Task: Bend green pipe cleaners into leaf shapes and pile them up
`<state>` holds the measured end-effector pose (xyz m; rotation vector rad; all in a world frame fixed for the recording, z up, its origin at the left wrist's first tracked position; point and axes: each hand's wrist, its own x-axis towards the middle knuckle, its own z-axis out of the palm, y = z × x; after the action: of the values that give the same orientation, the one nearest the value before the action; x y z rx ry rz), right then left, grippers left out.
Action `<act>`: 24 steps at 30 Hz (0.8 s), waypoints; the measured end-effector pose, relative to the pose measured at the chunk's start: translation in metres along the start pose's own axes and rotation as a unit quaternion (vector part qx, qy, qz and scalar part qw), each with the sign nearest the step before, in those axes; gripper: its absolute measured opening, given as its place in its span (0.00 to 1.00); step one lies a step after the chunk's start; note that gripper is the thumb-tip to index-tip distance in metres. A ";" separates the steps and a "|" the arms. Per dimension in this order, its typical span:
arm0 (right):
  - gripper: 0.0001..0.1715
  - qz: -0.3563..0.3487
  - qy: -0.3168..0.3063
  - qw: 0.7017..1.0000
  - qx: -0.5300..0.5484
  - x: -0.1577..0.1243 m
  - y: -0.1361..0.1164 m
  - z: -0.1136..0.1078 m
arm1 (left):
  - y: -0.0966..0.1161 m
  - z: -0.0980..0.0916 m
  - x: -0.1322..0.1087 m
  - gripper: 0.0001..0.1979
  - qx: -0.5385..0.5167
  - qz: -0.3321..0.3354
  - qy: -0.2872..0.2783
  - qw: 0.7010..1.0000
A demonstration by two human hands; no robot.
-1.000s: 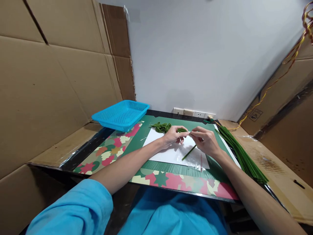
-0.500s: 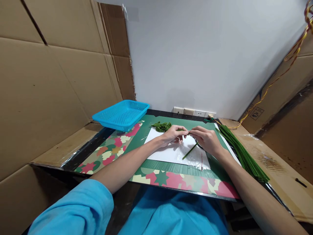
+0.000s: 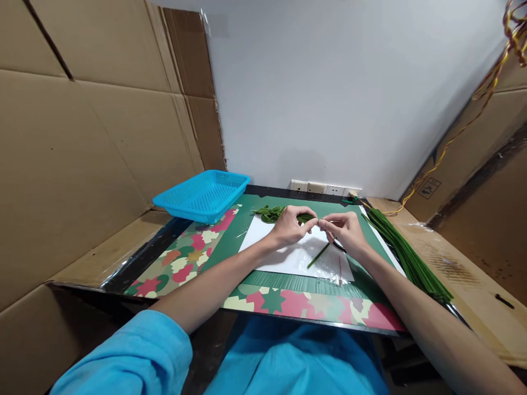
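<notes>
My left hand (image 3: 293, 225) is closed around a bent green pipe cleaner (image 3: 305, 218), which shows between its thumb and curled fingers. My right hand (image 3: 346, 231) pinches at the same piece, its fingertips meeting those of the left above a white sheet (image 3: 267, 258); the pinched end is too small to see clearly. Behind the left hand lies a pile of looped green pipe cleaners (image 3: 267, 214). A short straight green piece (image 3: 318, 256) rests on the sheet below the hands. Partly hidden under the right hand is a dark curved object (image 3: 340, 246).
A blue basket (image 3: 201, 197) stands at the back left. Along the right side lies a bundle of long green pipe cleaners (image 3: 407, 255). Clear plastic with a red strip (image 3: 340, 267) is near the sheet's front edge. Sockets (image 3: 317, 187) line the wall, and cardboard (image 3: 102, 137) rises at left.
My left hand has turned a little, so more of the green loop shows. My right hand's fingers have shifted to a fingertip pinch. The view has moved slightly.
</notes>
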<state>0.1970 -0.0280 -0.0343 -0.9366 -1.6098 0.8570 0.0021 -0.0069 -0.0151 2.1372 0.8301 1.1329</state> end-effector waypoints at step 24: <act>0.09 -0.233 0.052 0.948 -0.210 -0.001 0.011 -0.006 | -0.018 -0.004 0.007 0.18 -0.319 -0.216 -0.125 0.915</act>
<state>0.2050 -0.0237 -0.0435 -0.8156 -1.8532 0.1341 -0.0025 0.0100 -0.0228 1.4229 0.6491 0.7392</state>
